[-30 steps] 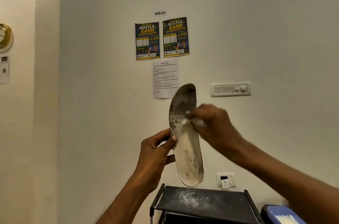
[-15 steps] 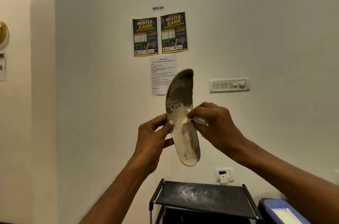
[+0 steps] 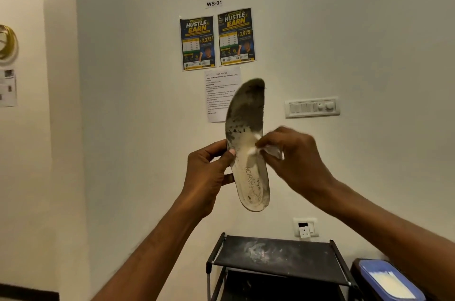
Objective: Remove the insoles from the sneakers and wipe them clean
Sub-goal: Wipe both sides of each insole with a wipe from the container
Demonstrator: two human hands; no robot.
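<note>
Since half a second ago the insole (image 3: 246, 128) has turned its face back toward the camera, so the "FASHION" print on the heel reads again. The wipe (image 3: 272, 151) has stayed at about mid-length.

The insole stands nearly upright in mid-air at the centre of the frame, toe up, in front of the wall and well above the rack (image 3: 278, 255) at the bottom. The left hand (image 3: 209, 177) pinches its left edge, thumb on the face and fingers behind. The right hand (image 3: 295, 160) grips the small white wipe between its fingertips and presses it onto the face from the right edge.

The heel half looks pale, while the toe half in the upper centre is dark and speckled, so most of the dirt seems to lie above the wipe. The insole looks thin and likely to bend away under pressure. It would help to slide the left grip higher, so its fingers back the spot being rubbed. Short firm strokes from the pale band up into the dark patch should work best, turning the wipe to a fresh side as it soils.
</note>
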